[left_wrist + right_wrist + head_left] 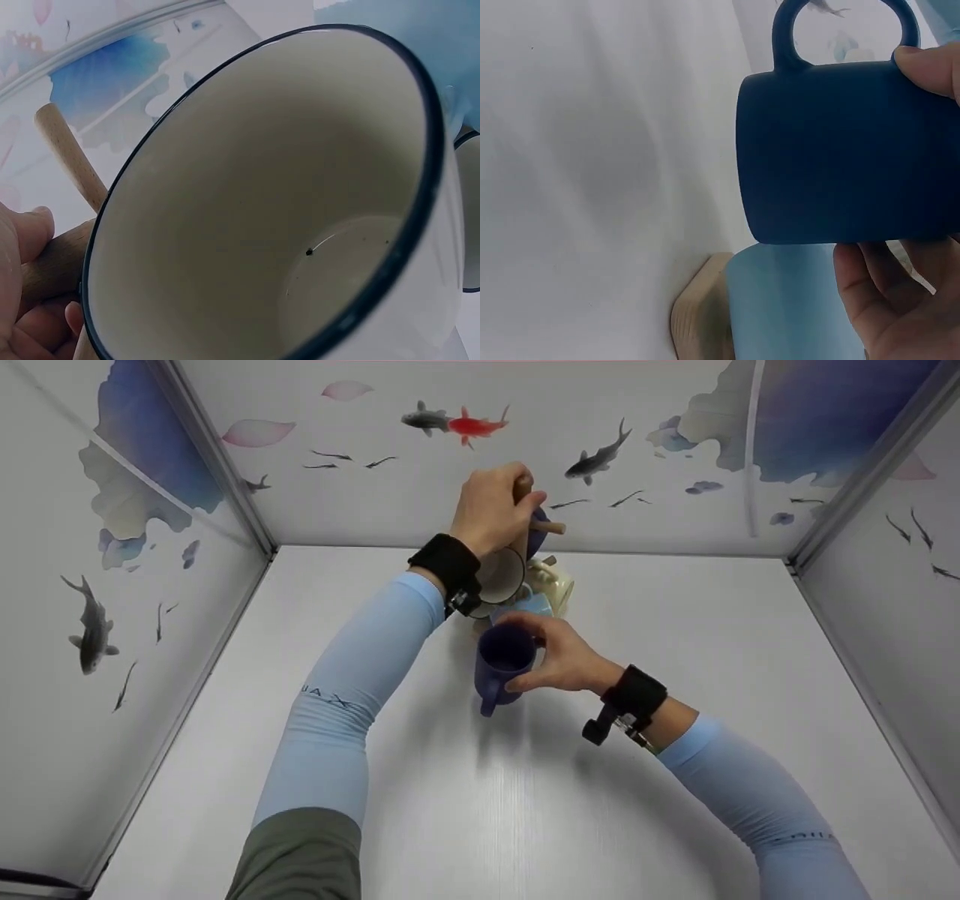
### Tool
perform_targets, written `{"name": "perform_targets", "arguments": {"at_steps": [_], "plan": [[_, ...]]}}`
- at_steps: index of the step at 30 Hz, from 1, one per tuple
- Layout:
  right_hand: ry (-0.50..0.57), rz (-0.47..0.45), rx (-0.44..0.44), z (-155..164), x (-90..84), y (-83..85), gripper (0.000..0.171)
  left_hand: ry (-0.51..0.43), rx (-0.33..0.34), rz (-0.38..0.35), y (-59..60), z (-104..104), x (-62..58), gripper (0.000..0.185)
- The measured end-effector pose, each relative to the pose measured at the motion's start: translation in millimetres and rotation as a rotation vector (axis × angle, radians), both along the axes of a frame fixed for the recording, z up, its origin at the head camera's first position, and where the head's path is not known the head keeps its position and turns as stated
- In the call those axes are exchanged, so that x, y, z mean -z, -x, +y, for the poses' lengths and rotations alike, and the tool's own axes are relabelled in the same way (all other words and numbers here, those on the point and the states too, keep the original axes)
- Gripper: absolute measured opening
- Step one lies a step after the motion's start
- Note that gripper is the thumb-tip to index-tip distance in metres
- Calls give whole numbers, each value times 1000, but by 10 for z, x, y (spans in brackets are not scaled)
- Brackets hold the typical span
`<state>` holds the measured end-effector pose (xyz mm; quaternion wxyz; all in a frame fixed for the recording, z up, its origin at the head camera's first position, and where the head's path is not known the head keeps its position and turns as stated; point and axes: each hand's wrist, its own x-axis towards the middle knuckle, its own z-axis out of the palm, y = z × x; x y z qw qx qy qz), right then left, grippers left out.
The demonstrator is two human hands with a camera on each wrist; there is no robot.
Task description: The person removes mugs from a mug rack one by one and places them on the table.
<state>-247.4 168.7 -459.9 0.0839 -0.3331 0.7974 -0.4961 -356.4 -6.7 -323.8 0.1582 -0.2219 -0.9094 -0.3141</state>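
Observation:
My left hand (491, 506) grips the top of the wooden post (56, 262) of a mug stand near the back wall. In my right hand (566, 656) is a dark blue mug (847, 157), pinched by its sides in front of the stand; its mouth faces up and its handle points toward me. On the stand's pegs or beside them are a white mug (375, 277) with a dark rim, a light blue mug (787, 300), a cream mug (559, 585) and another dark blue mug (536, 540), partly hidden. How each hangs is not all visible.
A bare wooden peg (553, 527) sticks out to the right near the top of the stand. The stand's wooden base (705, 315) rests on the white table (465, 825). Panels printed with fish enclose the back (360, 502) and both sides.

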Motion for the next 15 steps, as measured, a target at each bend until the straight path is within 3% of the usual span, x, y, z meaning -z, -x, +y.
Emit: {"name": "perform_targets", "arguments": {"at_steps": [9,15], "plan": [[-57,-8,-73,-152,101,-29,86,-6,-3,-14,-5,-3,2,31],[-84,-21,-75,-250,189,-44,90,-17,2,-20,-14,-10,3,31]]}}
